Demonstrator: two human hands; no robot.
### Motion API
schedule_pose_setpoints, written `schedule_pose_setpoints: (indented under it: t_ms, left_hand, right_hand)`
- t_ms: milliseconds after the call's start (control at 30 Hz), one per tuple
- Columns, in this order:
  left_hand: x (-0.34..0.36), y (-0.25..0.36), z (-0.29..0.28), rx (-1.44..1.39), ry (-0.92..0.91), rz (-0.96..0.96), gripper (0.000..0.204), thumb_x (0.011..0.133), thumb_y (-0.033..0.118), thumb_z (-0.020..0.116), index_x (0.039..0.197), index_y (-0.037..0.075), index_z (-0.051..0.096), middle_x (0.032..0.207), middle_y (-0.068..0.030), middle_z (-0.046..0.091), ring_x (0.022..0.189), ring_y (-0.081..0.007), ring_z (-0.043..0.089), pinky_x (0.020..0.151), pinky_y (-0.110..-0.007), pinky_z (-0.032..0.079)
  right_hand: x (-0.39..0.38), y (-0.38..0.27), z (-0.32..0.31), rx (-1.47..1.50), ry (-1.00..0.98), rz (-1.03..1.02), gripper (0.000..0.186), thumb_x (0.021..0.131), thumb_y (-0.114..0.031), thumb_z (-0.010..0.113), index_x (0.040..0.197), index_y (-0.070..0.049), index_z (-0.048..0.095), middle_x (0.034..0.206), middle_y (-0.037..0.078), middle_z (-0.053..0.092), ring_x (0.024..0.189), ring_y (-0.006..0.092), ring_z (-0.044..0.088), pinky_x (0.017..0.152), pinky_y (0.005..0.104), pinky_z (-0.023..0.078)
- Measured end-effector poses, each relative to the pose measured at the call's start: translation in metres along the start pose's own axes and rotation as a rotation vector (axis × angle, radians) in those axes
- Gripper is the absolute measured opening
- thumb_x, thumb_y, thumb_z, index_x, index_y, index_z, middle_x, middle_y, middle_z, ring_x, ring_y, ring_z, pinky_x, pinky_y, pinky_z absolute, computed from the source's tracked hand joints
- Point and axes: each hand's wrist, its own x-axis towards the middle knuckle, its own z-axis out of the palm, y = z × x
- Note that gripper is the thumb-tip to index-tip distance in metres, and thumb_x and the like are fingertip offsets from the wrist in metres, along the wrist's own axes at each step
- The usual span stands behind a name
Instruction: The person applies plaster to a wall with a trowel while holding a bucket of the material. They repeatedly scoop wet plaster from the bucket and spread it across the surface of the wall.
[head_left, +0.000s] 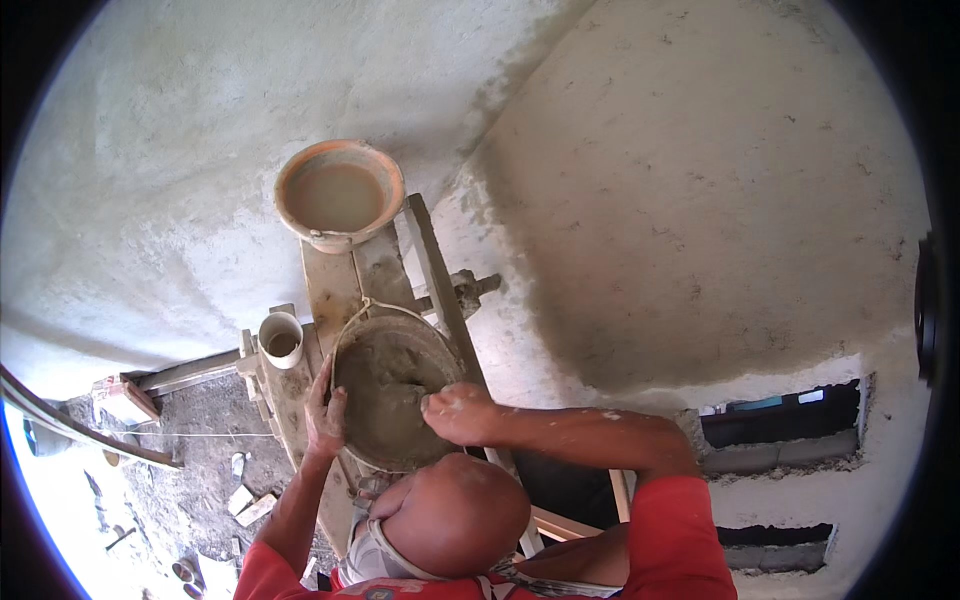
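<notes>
Our right hand (460, 412), its knuckles flecked with pale residue, was curled into a closed fist over the right side of a round, mortar-crusted bucket (438, 345); we could not tell what, if anything, it gripped. Our left hand (326, 415) lay against the bucket's left rim, the thumb standing apart from the extended fingers. Wet grey mortar (385, 425) filled the inside, with a raised lump near our right fist. We had the bucket in front of us on rough, stained wooden planks (330, 280), just beyond our bare bent knee (460, 510), its thin pale handle (366, 302) lying around the far rim.

Farther along the planks, we saw a round orange basin (340, 146) holding murky, greyish liquid (335, 197). To the bucket's left stood a white cylindrical container (281, 322) with brownish contents. Along the bucket's right side ran a long, grey-smeared beam (445, 285), and to the right we faced a plastered grey wall (700, 200).
</notes>
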Motion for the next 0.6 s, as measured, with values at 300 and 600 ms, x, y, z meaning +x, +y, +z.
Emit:
schedule_pose_setpoints:
  t_ms: [300, 600]
  left_hand:
    - [-0.005, -0.005, 0.012, 0.021, -0.024, 0.004, 0.057, 0.097, 0.019, 0.049, 0.144, -0.011, 0.040, 0.144, -0.0236, 0.049, 0.136, -0.0306, 0.044, 0.116, -0.040, 0.029]
    - [0.000, 0.010, 0.013, -0.033, -0.024, 0.095, 0.058, 0.099, 0.025, 0.049, 0.144, -0.011, 0.040, 0.144, -0.0248, 0.049, 0.135, -0.0332, 0.045, 0.114, -0.041, 0.031]
  right_hand:
    - [-0.035, 0.020, 0.075, -0.077, 0.591, -0.275, 0.016, 0.083, -0.019, 0.057, 0.092, -0.006, 0.062, 0.086, 0.012, 0.065, 0.083, 0.0324, 0.067, 0.073, 0.0451, 0.054]
    - [0.010, 0.043, 0.086, -0.257, 0.642, -0.505, 0.021, 0.077, -0.022, 0.060, 0.090, -0.005, 0.062, 0.082, 0.008, 0.061, 0.081, 0.0271, 0.066, 0.066, 0.0408, 0.053]
